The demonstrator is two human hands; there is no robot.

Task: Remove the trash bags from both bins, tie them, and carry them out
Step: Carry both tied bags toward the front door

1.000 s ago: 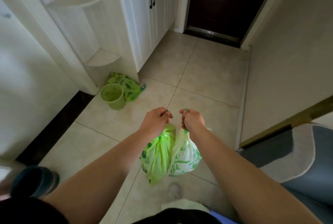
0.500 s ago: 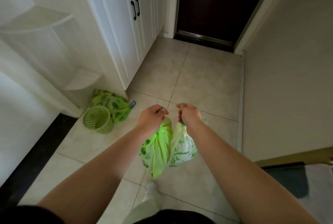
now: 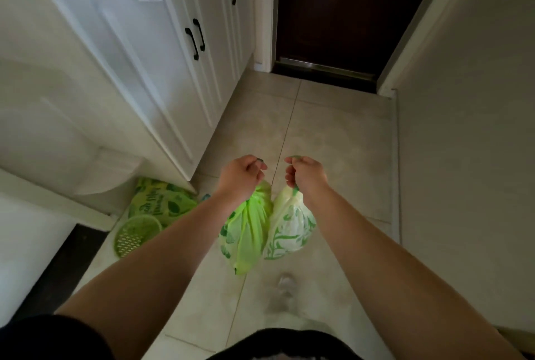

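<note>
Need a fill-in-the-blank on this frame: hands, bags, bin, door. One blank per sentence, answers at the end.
1. The left hand and right hand each grip ____ trash bag.
2. The bright green bag hangs from the ____ hand, the pale leaf-print bag from the other.
3. The green basket bin is on the floor beside the ____ cabinet.
4. The dark door ahead is ____.
Answers: one; left; white; closed.

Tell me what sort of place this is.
Probably a home entryway: a dark door at the end of a tiled floor, tall white cabinets along the left wall, and a small green bin on the floor near them.
</note>
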